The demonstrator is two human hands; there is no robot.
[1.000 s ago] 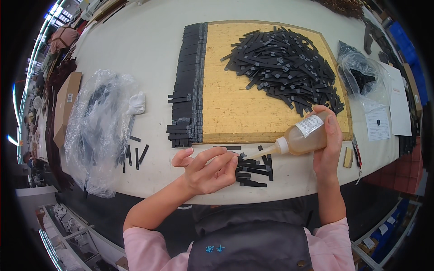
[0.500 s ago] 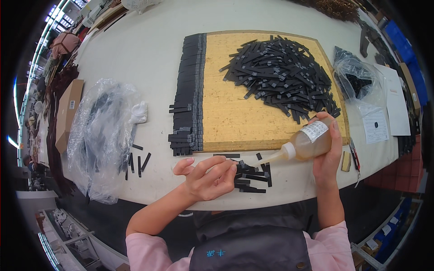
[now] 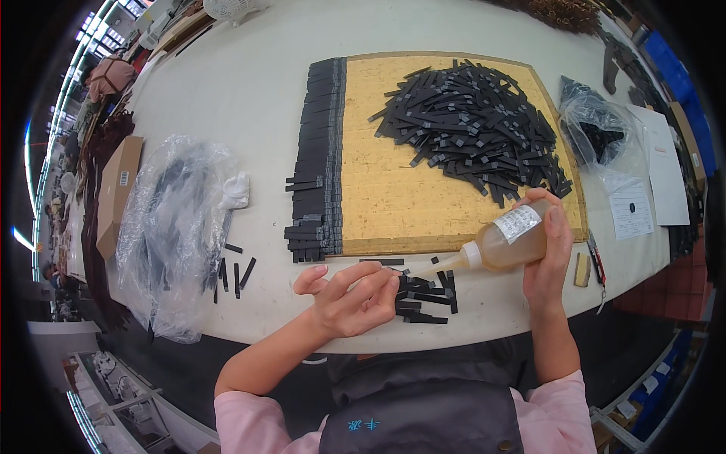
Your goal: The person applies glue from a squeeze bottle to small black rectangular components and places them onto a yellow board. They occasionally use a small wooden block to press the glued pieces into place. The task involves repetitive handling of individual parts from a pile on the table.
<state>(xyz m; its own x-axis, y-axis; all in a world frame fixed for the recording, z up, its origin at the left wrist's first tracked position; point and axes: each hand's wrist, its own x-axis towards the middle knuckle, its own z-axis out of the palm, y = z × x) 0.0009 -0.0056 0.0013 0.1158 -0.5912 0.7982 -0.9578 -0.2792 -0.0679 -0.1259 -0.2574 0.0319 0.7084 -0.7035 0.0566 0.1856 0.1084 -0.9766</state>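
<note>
Squeeze bottle (image 3: 514, 248): While my right hand (image 3: 550, 261) holds its fat end, its thin nozzle (image 3: 445, 265) points at my left hand (image 3: 349, 304).
Left hand: My fingertips (image 3: 389, 283) are pinched close together, right by the nozzle's tip; I cannot tell if they hold a strip.
Loose black strips (image 3: 429, 298): They lie on the table (image 3: 488, 321), just right of my left hand.

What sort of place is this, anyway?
It looks like a workshop or factory floor, probably for handwork: many similar black strips are heaped on a yellow board, the right hand holds a nozzled bottle, and another person is in the background.
</note>
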